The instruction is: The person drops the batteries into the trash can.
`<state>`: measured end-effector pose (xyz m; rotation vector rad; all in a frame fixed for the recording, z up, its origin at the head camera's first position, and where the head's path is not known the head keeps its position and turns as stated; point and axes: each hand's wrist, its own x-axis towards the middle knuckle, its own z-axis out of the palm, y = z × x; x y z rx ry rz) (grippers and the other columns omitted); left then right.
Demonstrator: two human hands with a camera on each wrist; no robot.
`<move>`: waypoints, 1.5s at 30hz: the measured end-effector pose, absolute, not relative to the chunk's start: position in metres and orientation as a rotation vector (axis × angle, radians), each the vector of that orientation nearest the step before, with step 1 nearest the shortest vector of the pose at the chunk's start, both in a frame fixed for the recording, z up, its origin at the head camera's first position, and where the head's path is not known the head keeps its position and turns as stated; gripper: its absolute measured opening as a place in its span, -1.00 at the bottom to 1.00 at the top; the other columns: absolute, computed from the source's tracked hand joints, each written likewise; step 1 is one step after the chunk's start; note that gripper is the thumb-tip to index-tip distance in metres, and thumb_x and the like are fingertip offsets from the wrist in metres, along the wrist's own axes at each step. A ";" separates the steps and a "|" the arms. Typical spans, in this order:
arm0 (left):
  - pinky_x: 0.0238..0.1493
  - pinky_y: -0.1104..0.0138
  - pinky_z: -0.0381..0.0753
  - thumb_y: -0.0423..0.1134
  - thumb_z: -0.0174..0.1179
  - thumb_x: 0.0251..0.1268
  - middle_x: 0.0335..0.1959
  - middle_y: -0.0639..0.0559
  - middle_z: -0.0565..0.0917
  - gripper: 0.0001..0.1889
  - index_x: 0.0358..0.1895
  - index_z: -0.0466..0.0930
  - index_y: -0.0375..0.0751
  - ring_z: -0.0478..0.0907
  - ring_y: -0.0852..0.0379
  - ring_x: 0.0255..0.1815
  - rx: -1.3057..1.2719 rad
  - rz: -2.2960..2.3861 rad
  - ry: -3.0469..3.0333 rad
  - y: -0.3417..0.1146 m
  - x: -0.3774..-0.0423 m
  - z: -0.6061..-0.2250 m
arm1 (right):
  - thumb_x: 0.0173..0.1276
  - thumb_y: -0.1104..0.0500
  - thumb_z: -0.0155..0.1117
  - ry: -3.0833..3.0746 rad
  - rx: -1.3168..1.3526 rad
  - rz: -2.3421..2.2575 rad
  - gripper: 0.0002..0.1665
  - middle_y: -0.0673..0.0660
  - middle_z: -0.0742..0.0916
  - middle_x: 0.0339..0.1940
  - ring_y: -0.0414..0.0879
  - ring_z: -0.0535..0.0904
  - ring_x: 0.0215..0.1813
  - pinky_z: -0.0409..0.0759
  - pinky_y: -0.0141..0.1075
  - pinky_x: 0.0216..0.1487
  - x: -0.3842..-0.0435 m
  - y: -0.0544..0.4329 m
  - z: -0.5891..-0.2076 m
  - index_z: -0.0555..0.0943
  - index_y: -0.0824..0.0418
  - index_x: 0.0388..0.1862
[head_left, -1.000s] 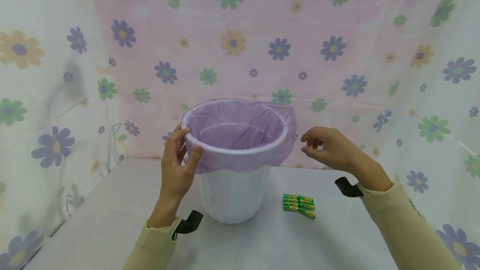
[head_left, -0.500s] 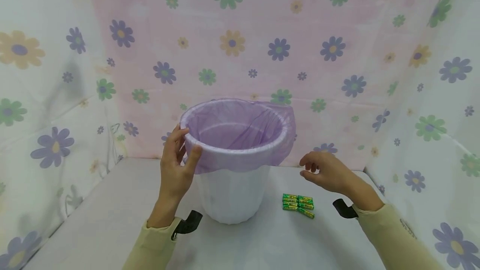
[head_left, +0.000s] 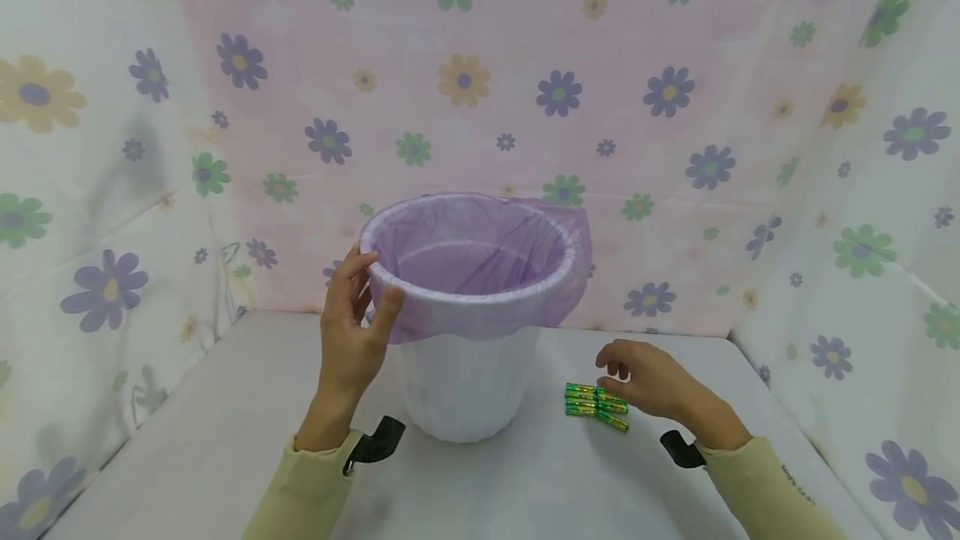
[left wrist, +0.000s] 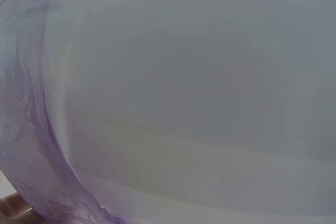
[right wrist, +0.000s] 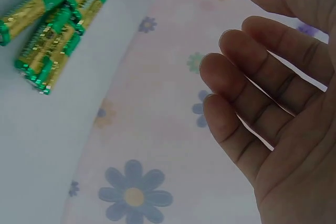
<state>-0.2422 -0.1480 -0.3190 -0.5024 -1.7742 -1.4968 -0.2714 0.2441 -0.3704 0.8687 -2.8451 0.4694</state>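
In the head view a white trash bin [head_left: 467, 390] stands upright, lined with a purple trash bag [head_left: 480, 319] folded over its rim. My left hand [head_left: 352, 348] holds the bin's left side near the rim, thumb on the outer front over the bag. The left wrist view is filled by the pale bin wall and the bag [left wrist: 31, 140]. To the right of the bin lie several green and gold batteries [head_left: 583, 400] in two columns, one slanted. My right hand [head_left: 652, 382] hovers just above and right of them, fingers loosely bent, holding nothing; the right wrist view shows the batteries [right wrist: 55, 30] apart from the fingers.
Everything stands on a white table [head_left: 225, 440]. A pink flowered curtain [head_left: 510, 48] hangs behind, with white flowered curtains on both sides. Black wrist mounts [head_left: 381, 440] are fixed at both sleeves.
My right hand has come down from beside the bin's rim to near the batteries, its fingers opening a little. The left hand, bin and batteries have stayed in place.
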 end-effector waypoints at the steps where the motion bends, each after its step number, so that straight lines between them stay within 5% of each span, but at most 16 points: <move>1: 0.32 0.07 0.31 -0.33 0.20 0.25 0.44 0.00 0.22 -0.49 0.27 0.35 -0.18 0.27 -0.03 0.38 -0.503 -1.495 -1.774 -0.148 -0.242 -0.319 | 0.22 0.13 0.36 -2.855 0.863 0.476 -0.80 -0.20 0.54 -0.38 -0.21 0.47 -0.30 0.52 -0.34 -0.30 -0.271 0.244 -0.374 0.61 0.07 -0.17; 16: 0.32 0.06 0.31 -0.33 0.20 0.24 0.43 -0.03 0.23 -0.50 0.27 0.35 -0.21 0.28 -0.04 0.37 -0.515 -1.479 -1.770 -0.150 -0.241 -0.319 | 0.15 0.16 0.42 -2.996 0.761 0.500 -0.77 -0.14 0.55 -0.41 -0.24 0.42 -0.35 0.44 -0.32 -0.35 -0.272 0.250 -0.422 0.63 0.10 -0.20; 45: 0.33 0.09 0.31 -0.31 0.19 0.27 0.45 -0.01 0.20 -0.50 0.28 0.34 -0.19 0.26 -0.04 0.38 -0.506 -1.492 -1.787 -0.151 -0.240 -0.323 | 0.16 0.19 0.42 -3.098 0.710 0.518 -0.78 -0.12 0.50 -0.45 -0.21 0.36 -0.36 0.32 -0.33 -0.40 -0.270 0.256 -0.445 0.61 0.09 -0.22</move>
